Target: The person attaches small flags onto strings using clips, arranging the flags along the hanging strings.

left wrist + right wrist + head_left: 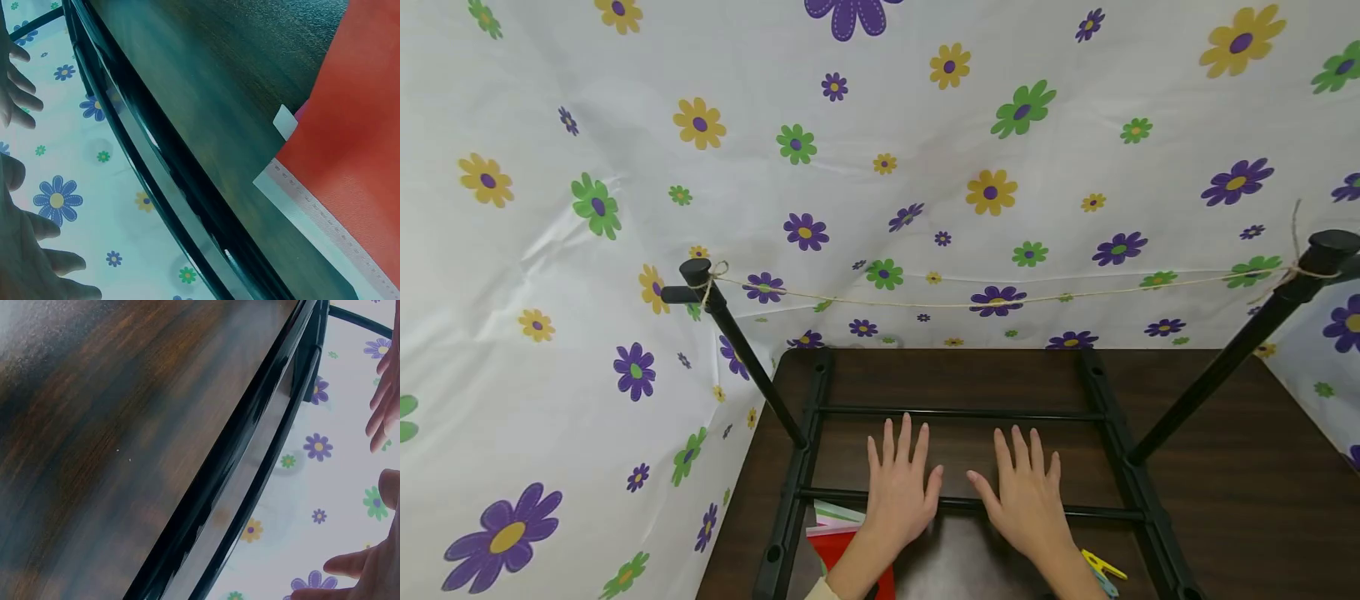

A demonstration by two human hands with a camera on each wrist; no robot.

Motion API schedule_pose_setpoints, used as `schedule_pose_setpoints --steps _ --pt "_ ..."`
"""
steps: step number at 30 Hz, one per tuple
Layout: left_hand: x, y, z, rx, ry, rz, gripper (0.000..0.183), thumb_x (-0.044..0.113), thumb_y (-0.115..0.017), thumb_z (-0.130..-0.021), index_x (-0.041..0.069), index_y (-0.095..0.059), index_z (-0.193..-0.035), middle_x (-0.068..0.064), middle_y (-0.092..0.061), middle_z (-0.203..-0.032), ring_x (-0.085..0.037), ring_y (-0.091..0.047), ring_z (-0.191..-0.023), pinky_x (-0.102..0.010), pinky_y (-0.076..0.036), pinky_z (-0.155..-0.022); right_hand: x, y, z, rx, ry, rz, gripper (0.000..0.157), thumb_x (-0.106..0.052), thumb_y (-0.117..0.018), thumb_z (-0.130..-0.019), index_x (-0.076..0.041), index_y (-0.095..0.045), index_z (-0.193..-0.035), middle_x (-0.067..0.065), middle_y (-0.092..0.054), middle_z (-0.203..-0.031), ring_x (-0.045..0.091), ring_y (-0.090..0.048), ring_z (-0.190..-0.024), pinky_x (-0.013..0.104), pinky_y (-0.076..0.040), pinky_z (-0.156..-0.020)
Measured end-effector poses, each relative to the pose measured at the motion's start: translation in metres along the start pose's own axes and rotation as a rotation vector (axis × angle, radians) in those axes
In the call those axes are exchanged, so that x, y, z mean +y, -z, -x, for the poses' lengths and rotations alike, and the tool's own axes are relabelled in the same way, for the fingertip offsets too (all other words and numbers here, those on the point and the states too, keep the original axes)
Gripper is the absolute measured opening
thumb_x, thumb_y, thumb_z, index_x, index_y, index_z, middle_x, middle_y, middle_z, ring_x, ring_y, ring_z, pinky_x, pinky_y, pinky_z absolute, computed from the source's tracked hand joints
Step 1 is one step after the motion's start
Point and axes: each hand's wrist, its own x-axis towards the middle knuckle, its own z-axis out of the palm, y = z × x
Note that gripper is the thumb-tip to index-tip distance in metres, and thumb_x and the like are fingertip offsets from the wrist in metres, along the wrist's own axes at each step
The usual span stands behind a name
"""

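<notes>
Two bare hands are shown, the left hand (pixel 898 493) and the right hand (pixel 1027 502), with fingers extended and spread, backs up, and nothing grasped in either. They are held side by side, a little apart, over one black frame. Contact with its near crossbar (pixel 1105 512), which is passed over by both hands, cannot be judged. A far crossbar (pixel 1000 413), the second of two, is seen at twelve o'clock, close to the fingertips. The crossbars are joined to two side rails, a left rail (pixel 792 517) at nine o'clock and a right rail (pixel 1133 471) at three. Two posts are borne by these: a left post (pixel 754 367) at ten o'clock and a right post (pixel 1225 367) at two. One string (pixel 925 305) is tied between their tops. One red folder (pixel 835 546) is partly covered by the left forearm at seven o'clock. Two clothespins, one yellow (pixel 1103 564) and one blue (pixel 1107 585), are found between four and five o'clock of the right hand. One dark table (pixel 1247 492) is backed by white cloth (pixel 565 275) printed with flowers in three colours: yellow, green and purple.
</notes>
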Motion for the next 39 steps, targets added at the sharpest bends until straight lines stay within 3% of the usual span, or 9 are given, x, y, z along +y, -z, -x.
schedule_pose_setpoints --steps 6,8,10,14,17,21,33,39 --pt "-0.001 0.0 0.0 -0.001 0.008 0.01 0.062 0.045 -0.051 -0.106 0.012 -0.044 -0.158 -0.019 -0.036 -0.163 -0.046 -0.033 -0.148 -0.069 -0.031 -0.112 0.0 -0.002 -0.002 0.005 0.006 -0.002 0.076 -0.048 -0.065 -0.099 0.007 -0.047 -0.148 0.039 -0.044 -0.148 0.063 -0.033 -0.139 0.083 -0.028 -0.101" --pt "-0.003 -0.001 0.001 0.032 -0.005 0.014 0.059 0.043 -0.051 -0.106 0.01 -0.047 -0.155 -0.019 -0.038 -0.162 -0.045 -0.036 -0.147 -0.067 -0.033 -0.112 -0.001 -0.004 -0.002 0.016 0.015 -0.004 0.075 -0.048 -0.066 -0.099 0.007 -0.048 -0.148 0.039 -0.045 -0.147 0.063 -0.035 -0.138 0.083 -0.029 -0.1" --pt "-0.005 -0.002 0.002 0.115 -0.038 0.04 0.053 0.038 -0.057 -0.104 0.006 -0.056 -0.147 -0.02 -0.047 -0.156 -0.043 -0.044 -0.143 -0.063 -0.04 -0.11 -0.002 -0.005 -0.001 0.025 0.025 -0.003 0.075 -0.048 -0.066 -0.099 0.007 -0.049 -0.147 0.039 -0.046 -0.146 0.063 -0.037 -0.137 0.083 -0.031 -0.099" --pt "-0.009 -0.005 0.006 0.345 -0.138 0.144 0.029 0.021 -0.07 -0.095 0.003 -0.071 -0.118 -0.016 -0.066 -0.13 -0.035 -0.061 -0.126 -0.048 -0.055 -0.097 -0.005 -0.007 0.0 0.023 0.038 -0.001 0.074 -0.048 -0.065 -0.099 0.007 -0.049 -0.146 0.039 -0.048 -0.144 0.063 -0.039 -0.135 0.083 -0.033 -0.097" --pt "-0.011 -0.006 0.008 0.442 -0.195 0.203 0.016 0.015 -0.07 -0.093 0.005 -0.071 -0.105 -0.012 -0.07 -0.116 -0.031 -0.067 -0.115 -0.042 -0.059 -0.088 -0.007 -0.006 0.0 0.02 0.038 0.001 0.073 -0.045 -0.068 -0.098 0.007 -0.049 -0.146 0.038 -0.048 -0.144 0.063 -0.04 -0.135 0.082 -0.033 -0.098" --pt "-0.013 -0.007 0.008 0.449 -0.2 0.216 0.016 0.015 -0.067 -0.095 0.005 -0.071 -0.105 -0.012 -0.071 -0.112 -0.032 -0.067 -0.112 -0.044 -0.057 -0.091 -0.01 -0.006 0.0 0.005 0.036 0.004 0.073 -0.041 -0.071 -0.097 0.008 -0.049 -0.146 0.038 -0.048 -0.144 0.063 -0.039 -0.136 0.081 -0.033 -0.099" --pt "-0.016 -0.013 0.016 0.416 -0.169 0.15 0.027 0.016 -0.075 -0.087 0.004 -0.071 -0.111 -0.013 -0.07 -0.116 -0.035 -0.066 -0.113 -0.052 -0.055 -0.094 -0.019 -0.011 0.011 -0.008 0.034 -0.004 0.07 -0.037 -0.074 -0.096 0.006 -0.051 -0.146 0.038 -0.044 -0.148 0.062 -0.037 -0.138 0.08 -0.034 -0.1" --pt "-0.016 -0.012 0.027 0.367 -0.185 0.135 0.028 0.018 -0.078 -0.087 0.006 -0.072 -0.112 -0.011 -0.07 -0.116 -0.032 -0.066 -0.113 -0.048 -0.055 -0.094 -0.029 -0.007 0.024 -0.042 0.01 -0.025 0.069 -0.037 -0.075 -0.096 0.005 -0.052 -0.145 0.037 -0.045 -0.148 0.061 -0.036 -0.139 0.08 -0.034 -0.1"
